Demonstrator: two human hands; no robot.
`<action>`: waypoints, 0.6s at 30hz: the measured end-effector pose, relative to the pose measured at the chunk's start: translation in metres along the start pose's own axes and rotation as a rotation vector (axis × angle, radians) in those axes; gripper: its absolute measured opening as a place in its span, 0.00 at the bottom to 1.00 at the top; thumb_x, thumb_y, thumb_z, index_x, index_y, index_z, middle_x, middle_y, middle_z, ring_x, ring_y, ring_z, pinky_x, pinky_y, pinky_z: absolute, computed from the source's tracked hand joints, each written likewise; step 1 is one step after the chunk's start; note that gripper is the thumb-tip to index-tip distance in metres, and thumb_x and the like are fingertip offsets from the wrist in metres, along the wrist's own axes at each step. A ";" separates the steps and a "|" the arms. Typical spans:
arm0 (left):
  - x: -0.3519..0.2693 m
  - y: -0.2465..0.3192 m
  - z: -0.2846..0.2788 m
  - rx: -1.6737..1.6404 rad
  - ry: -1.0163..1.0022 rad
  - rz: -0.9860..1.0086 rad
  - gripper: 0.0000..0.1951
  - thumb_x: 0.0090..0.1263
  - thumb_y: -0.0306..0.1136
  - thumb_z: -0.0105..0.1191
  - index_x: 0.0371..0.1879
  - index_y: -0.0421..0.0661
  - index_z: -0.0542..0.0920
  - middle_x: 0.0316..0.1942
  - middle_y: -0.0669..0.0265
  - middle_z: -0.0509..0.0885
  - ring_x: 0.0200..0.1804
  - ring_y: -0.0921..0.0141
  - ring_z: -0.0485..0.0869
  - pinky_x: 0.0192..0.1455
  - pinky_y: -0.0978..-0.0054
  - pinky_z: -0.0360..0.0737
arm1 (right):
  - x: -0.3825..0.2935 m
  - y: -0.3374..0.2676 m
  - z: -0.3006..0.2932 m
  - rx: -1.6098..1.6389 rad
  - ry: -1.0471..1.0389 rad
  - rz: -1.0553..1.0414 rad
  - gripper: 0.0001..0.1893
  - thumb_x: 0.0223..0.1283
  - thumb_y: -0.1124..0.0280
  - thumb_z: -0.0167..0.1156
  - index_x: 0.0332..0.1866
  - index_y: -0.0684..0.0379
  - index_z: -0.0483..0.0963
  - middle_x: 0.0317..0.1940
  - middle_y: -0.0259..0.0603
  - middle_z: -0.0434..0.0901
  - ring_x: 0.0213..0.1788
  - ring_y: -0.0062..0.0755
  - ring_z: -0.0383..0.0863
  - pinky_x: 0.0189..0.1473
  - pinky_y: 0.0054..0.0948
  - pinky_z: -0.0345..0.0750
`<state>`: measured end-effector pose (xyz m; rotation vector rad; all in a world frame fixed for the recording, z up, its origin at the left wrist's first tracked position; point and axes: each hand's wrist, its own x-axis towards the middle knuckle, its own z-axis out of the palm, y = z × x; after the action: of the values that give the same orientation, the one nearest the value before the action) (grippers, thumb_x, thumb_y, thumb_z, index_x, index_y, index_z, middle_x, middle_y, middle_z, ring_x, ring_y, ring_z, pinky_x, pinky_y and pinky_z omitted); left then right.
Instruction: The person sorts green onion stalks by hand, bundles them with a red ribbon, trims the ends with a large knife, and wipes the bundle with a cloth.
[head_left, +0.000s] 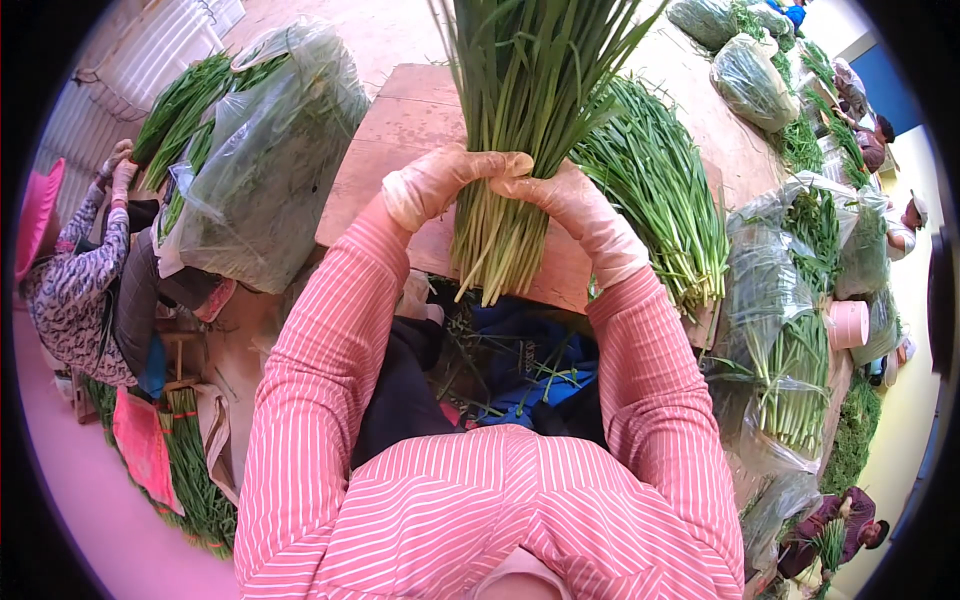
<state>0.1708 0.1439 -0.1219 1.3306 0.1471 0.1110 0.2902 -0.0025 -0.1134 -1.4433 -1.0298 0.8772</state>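
My left hand (439, 180) and my right hand (574, 206), both in thin pale gloves, wrap a thick bundle of garlic chives (517, 112) from its two sides. The thumbs meet across the front of the stalks. Pale cut ends hang below my hands, near the front edge of a wooden board (405, 135), and the green leaves fan out upward past the top of the picture. Beside my right hand, on the board's right part, lies a big loose pile of garlic chives (652, 187). My fingers behind the bundle are hidden.
To the left stands a large clear plastic bag (255, 172) of greens, with a co-worker (82, 270) beyond it. Tied bundles (187, 442) lie at lower left. On the right are bagged chives (787, 337), a pink round container (849, 325) and several other people. Loose leaves litter blue cloth (525, 367) below the board.
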 end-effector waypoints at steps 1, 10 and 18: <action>0.000 0.001 0.003 -0.137 0.043 -0.196 0.22 0.64 0.45 0.61 0.50 0.42 0.79 0.45 0.67 0.83 0.47 0.75 0.80 0.53 0.76 0.76 | -0.001 0.008 -0.001 0.149 0.033 0.159 0.23 0.49 0.62 0.71 0.49 0.63 0.77 0.42 0.34 0.81 0.42 0.24 0.79 0.51 0.26 0.73; 0.041 -0.086 -0.012 0.511 0.358 -0.580 0.49 0.56 0.73 0.49 0.57 0.33 0.72 0.52 0.50 0.79 0.52 0.62 0.79 0.57 0.68 0.73 | 0.010 0.097 -0.005 -0.237 0.270 0.516 0.45 0.46 0.44 0.68 0.64 0.67 0.64 0.57 0.58 0.73 0.58 0.47 0.75 0.61 0.34 0.69; 0.042 -0.117 0.014 0.831 0.713 -0.362 0.51 0.64 0.72 0.31 0.72 0.39 0.44 0.70 0.44 0.56 0.71 0.51 0.56 0.71 0.54 0.53 | 0.007 0.125 0.024 -0.501 0.499 0.356 0.58 0.53 0.33 0.54 0.72 0.70 0.37 0.63 0.69 0.62 0.66 0.56 0.64 0.66 0.36 0.62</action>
<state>0.2147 0.1098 -0.2345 2.0119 1.1301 0.2281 0.2854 0.0107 -0.2397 -2.1811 -0.6386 0.4628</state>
